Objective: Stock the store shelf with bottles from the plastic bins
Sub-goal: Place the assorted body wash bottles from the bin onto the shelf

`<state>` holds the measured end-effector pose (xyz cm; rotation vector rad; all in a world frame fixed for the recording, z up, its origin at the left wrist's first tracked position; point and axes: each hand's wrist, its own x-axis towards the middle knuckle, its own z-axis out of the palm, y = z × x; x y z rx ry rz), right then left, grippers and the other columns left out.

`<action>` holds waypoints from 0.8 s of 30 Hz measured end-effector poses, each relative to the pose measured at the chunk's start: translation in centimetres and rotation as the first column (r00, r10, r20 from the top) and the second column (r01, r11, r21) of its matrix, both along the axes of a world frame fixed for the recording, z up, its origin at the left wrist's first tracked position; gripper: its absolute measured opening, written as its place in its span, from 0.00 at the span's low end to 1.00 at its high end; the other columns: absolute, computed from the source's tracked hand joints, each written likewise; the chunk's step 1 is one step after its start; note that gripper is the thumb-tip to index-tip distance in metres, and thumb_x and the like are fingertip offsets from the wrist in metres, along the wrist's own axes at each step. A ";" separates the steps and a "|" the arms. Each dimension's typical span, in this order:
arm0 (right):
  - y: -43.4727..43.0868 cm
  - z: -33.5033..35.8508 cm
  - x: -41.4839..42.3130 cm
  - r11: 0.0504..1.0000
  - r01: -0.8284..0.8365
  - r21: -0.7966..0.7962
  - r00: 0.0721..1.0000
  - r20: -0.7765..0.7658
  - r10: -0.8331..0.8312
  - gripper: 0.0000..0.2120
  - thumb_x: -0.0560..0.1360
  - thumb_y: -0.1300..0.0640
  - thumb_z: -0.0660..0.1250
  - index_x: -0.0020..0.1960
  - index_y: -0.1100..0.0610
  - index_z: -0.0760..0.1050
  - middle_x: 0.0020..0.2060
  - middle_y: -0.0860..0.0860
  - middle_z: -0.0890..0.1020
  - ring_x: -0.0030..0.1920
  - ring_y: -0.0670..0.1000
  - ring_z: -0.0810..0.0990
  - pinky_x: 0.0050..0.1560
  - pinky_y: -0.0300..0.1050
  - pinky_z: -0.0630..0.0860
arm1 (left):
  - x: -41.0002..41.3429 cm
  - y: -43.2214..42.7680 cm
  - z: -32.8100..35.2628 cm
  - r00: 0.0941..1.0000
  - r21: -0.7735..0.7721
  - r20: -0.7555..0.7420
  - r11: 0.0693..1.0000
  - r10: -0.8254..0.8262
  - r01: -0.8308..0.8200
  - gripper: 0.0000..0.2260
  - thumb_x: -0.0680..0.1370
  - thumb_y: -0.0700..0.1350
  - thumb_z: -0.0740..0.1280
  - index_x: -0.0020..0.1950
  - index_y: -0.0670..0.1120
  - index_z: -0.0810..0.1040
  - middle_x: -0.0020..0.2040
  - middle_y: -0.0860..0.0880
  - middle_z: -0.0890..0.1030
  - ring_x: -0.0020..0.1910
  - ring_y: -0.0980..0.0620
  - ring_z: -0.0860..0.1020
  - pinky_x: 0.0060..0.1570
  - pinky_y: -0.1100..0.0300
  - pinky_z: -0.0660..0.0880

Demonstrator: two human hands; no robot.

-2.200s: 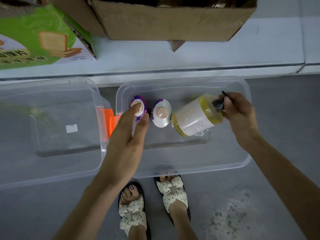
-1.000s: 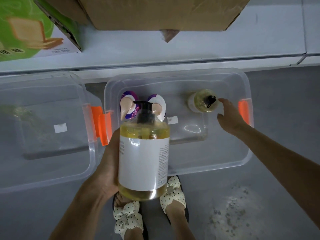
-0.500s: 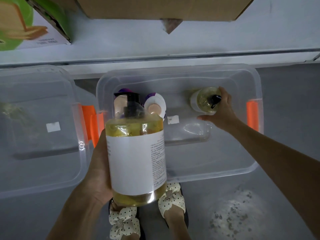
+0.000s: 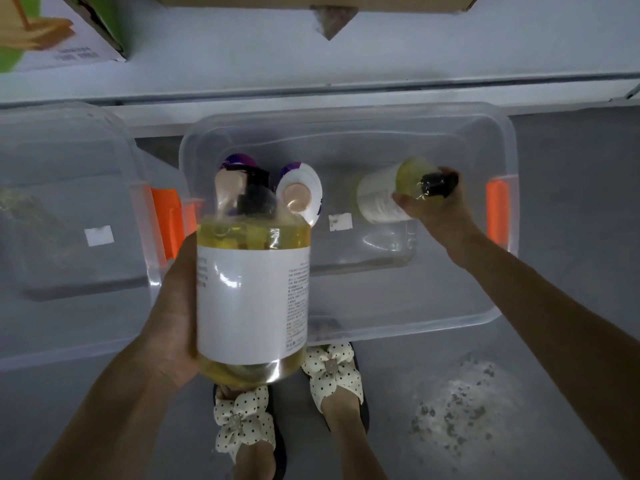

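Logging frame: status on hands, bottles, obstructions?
Left hand holds yellow pump bottle above clear plastic bin. Right hand grips second yellow bottle inside it. Two purple-white bottles alongside, none blocking.

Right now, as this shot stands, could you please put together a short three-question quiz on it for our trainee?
1. True or false: the left hand holds the large yellow pump bottle.
2. Where does the right hand grip the second yellow pump bottle? A) at its base B) at its black pump end C) by a side handle
3. How many purple-and-white bottles are in the clear bin on the right?

Key: 1 true; 2 B; 3 two.
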<state>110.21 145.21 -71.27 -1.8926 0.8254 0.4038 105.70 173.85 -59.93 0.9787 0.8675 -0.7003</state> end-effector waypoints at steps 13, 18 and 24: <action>1.1 18.7 -2.0 0.785 -0.248 0.568 0.967 0.099 0.234 0.38 0.61 0.35 0.75 0.66 0.49 0.71 0.58 0.52 0.81 0.61 0.52 0.79 0.59 0.50 0.77 | 2.3 2.0 10.6 1.000 0.019 0.022 1.000 -0.021 0.021 0.18 0.52 0.63 0.70 0.32 0.52 0.83 0.35 0.51 0.83 0.31 0.53 0.81 0.35 0.59 0.79; 1.4 26.1 0.3 0.576 -0.268 0.773 0.962 0.184 0.200 0.39 0.62 0.37 0.74 0.69 0.49 0.68 0.62 0.53 0.75 0.64 0.53 0.74 0.58 0.46 0.75 | 3.9 2.6 17.1 0.999 0.021 0.043 1.000 -0.010 0.009 0.19 0.68 0.63 0.61 0.34 0.52 0.84 0.39 0.50 0.84 0.34 0.52 0.82 0.41 0.57 0.79; 3.0 36.0 3.2 0.354 -0.345 0.869 0.936 0.346 0.065 0.29 0.68 0.37 0.68 0.63 0.51 0.76 0.59 0.49 0.80 0.60 0.49 0.77 0.58 0.47 0.76 | 5.4 2.2 27.0 0.981 -0.057 0.191 0.998 0.020 -0.009 0.16 0.55 0.60 0.65 0.28 0.49 0.84 0.34 0.49 0.83 0.30 0.51 0.82 0.30 0.54 0.79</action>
